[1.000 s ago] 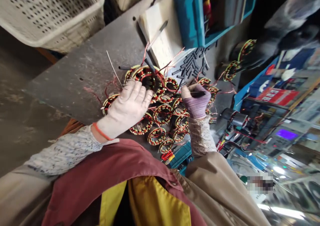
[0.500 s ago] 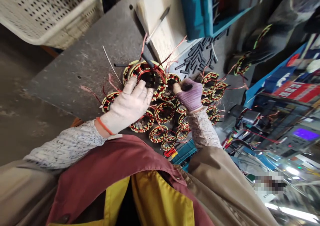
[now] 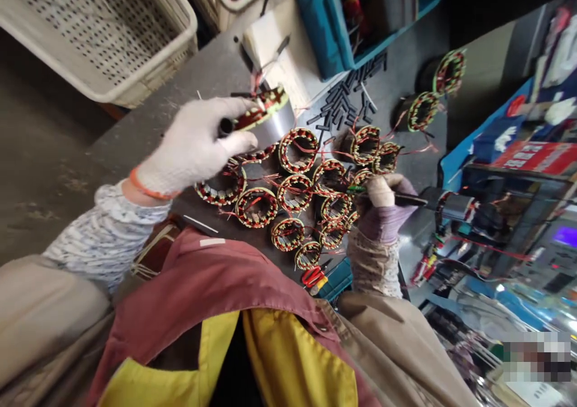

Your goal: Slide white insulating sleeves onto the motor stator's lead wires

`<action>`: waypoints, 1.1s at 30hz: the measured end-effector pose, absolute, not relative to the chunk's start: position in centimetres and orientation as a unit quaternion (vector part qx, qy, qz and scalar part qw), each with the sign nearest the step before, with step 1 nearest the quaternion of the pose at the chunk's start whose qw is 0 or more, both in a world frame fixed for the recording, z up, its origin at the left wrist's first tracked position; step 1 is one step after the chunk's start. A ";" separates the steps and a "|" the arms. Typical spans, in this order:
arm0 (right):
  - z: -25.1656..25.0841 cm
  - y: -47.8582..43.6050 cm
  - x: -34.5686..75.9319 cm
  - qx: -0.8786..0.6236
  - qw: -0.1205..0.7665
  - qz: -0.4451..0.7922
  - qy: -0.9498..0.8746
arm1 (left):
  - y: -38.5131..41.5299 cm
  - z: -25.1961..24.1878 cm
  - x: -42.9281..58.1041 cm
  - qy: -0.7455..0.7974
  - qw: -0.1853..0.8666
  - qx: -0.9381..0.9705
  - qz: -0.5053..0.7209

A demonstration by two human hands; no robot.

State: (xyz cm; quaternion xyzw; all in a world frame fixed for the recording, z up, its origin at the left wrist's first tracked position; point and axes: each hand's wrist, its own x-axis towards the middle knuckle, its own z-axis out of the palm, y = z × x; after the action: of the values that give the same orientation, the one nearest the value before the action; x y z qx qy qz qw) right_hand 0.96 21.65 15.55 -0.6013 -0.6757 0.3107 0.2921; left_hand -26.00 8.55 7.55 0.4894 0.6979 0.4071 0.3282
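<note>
My left hand [image 3: 198, 133], in a white glove with an orange band at the wrist, grips a copper-wound motor stator [image 3: 273, 124] by its rim. The stator is tilted, its smooth grey side facing right. A short black tube [image 3: 225, 127] shows between thumb and fingers. My right hand [image 3: 387, 193], in a purple glove with bare fingertips, is closed around a thin dark tool [image 3: 412, 199] with a green end [image 3: 356, 189]; its exact kind is unclear. Several wound stators [image 3: 295, 192] with loose red wires stand on the metal table between and below the hands.
Short black sleeves [image 3: 345, 97] lie scattered by a blue bin [image 3: 322, 25]. A white perforated basket [image 3: 148, 73] stands at upper left. Two stators [image 3: 424, 111] sit at the right. Red-handled pliers [image 3: 312, 276] lie near my apron. A cutter-like blade [image 3: 283, 45] rests on a pale block.
My left hand has moved left and now holds a stator tilted above the table. The right hand has moved right and down, away from the stators' upper group, with the thin tool now showing.
</note>
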 end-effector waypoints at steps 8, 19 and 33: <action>12.3 22.1 -2.9 -0.489 0.228 0.314 -0.781 | 2.3 2.5 -30.3 0.809 0.205 0.498 0.236; 5.1 24.6 -13.0 -0.305 -0.082 0.208 -0.926 | 2.0 -2.6 -27.8 0.703 0.348 0.535 0.315; 10.2 22.0 -16.7 -0.239 0.083 0.296 -0.921 | 3.8 -4.9 -26.4 0.636 0.371 0.481 0.476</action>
State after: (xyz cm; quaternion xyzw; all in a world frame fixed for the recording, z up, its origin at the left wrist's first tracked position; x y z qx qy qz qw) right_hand -16.73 21.96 10.17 -0.2387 -0.9212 0.2958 0.0827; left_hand -26.39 3.75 -4.91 0.4814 0.6361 0.4756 0.3707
